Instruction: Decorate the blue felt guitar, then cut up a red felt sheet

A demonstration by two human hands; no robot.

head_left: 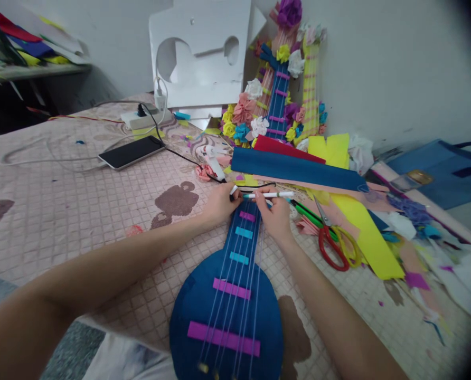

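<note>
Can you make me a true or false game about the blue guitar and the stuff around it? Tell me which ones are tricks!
1. The right hand holds a white pen. True.
2. All the strips across the blue guitar near the hands are purple. False: two light blue strips are there too.
3. The phone lies on the tablecloth. True.
4. The scissors have white handles. False: one handle loop is red and the other is yellow.
5. Colorful paper flowers are at the back, near the wall. True.
6. The scissors lie on top of the phone. False: they are on the other side of the guitar from it.
</note>
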